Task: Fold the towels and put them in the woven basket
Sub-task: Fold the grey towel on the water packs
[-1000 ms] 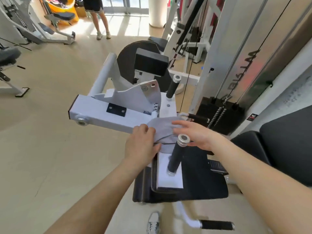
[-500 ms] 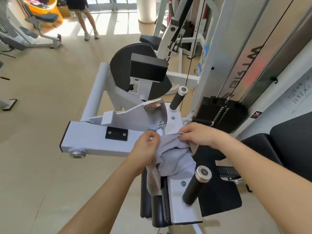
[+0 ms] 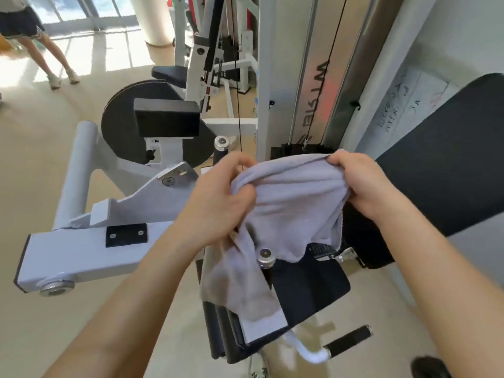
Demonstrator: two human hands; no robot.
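Holding one unfolded grey towel (image 3: 294, 203): left grip (image 3: 218, 197) and right grip (image 3: 362, 184) each pinch its upper edge. Folding not begun; woven basket out of view.

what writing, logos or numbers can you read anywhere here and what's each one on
Nothing reads with certainty.
Silver panel: large grey letters running lengthwise, turned sideways and partly cut off, unreadable.
White surface beside the black pad: handwritten marks, too blurred to read.
Towel: no print shows.
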